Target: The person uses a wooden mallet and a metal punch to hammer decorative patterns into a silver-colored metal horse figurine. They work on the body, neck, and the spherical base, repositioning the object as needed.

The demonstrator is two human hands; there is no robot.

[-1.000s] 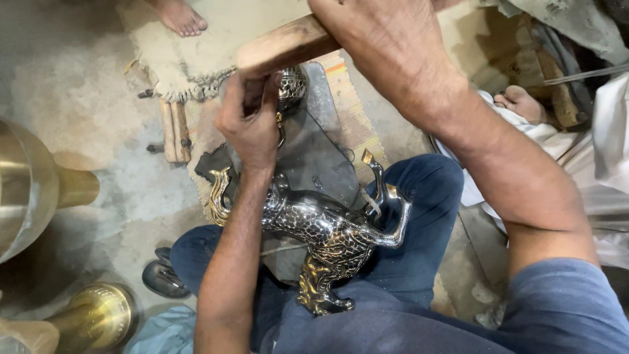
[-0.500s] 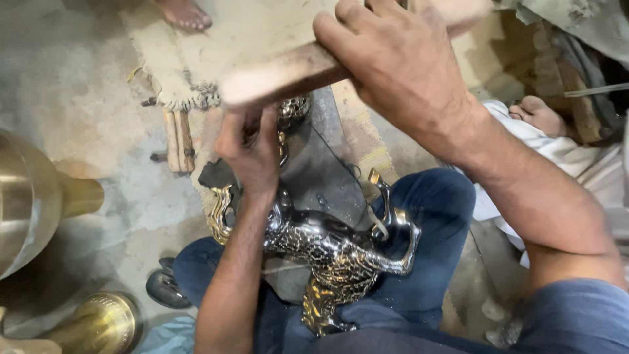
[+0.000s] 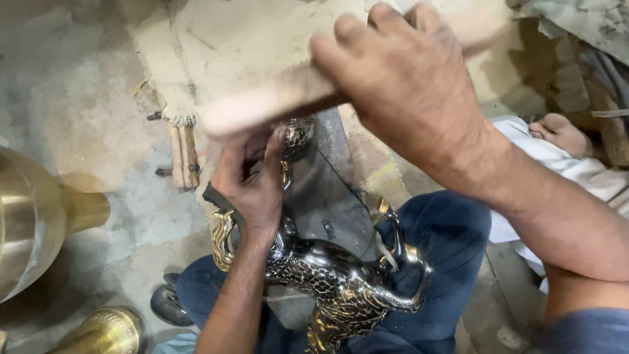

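Dusty floor [image 3: 98,131], right hand [image 3: 406,85] gripping wooden mallet [image 3: 262,105], left hand [image 3: 252,183] steadying metal figurine [image 3: 327,282]

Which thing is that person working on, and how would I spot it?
Look at the blue trousers of the seated person. Across the lap lies a metal animal figure, steadied by the left hand. Unlike the plain brass vessels nearby, it is dark, shiny and scale-patterned.

A bare concrete floor [image 3: 78,118], grey and dusty, is seen under everything. A frayed, dirt-coloured mat [image 3: 216,59] is spread over its upper part, and a small wooden block [image 3: 183,156] is laid at the mat's ragged edge. At the left, a large brass vessel [image 3: 33,223] is set on the floor, with a smaller brass piece [image 3: 108,333] near it at the bottom edge.
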